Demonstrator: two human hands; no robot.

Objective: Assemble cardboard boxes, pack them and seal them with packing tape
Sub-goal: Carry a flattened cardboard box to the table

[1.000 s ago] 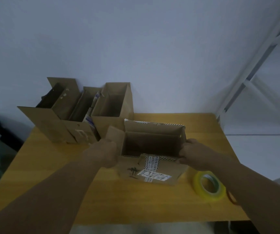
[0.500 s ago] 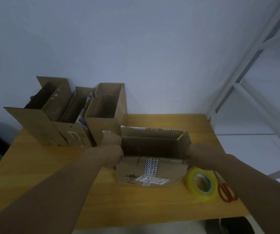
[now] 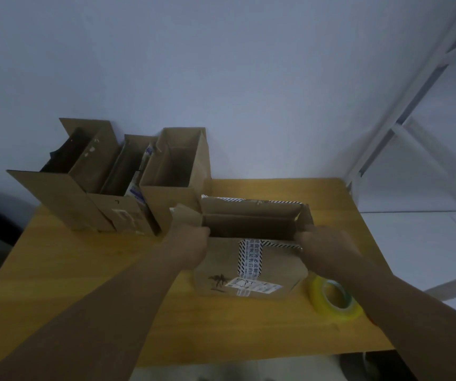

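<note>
Cardboard box (image 3: 248,268): brown, top open, standing on the wooden table (image 3: 83,270), right of centre and near the front edge.

Head view.
- Near wall of the box carries a vertical strip of black-and-white striped tape (image 3: 248,257) with print on it, a white shipping label (image 3: 251,285) low down, and a small dark palm-tree mark to the label's left.
- Left end flap (image 3: 185,215) stands out and up; the far flap is upright behind the opening. The inside is dark and I cannot tell what it contains.
- Left hand (image 3: 191,248): at the box's near-left top corner, fingers curled onto the cardboard there. Fingertips are hidden behind the hand.
- Right hand (image 3: 323,246): at the near-right top corner, fingers curled round the rim and gripping it. Back of the hand faces the camera.
- Roll of yellow packing tape (image 3: 334,299): lying on the table just right of the box, partly under the right forearm.
- Three more open cardboard boxes at the back left of the table, touching in a row against the wall (image 3: 221,78): left one (image 3: 64,188), middle one (image 3: 127,215), right one (image 3: 177,171). The right one stands just behind the held box's left flap.
- White metal frame (image 3: 413,105) slants up at far right.
</note>
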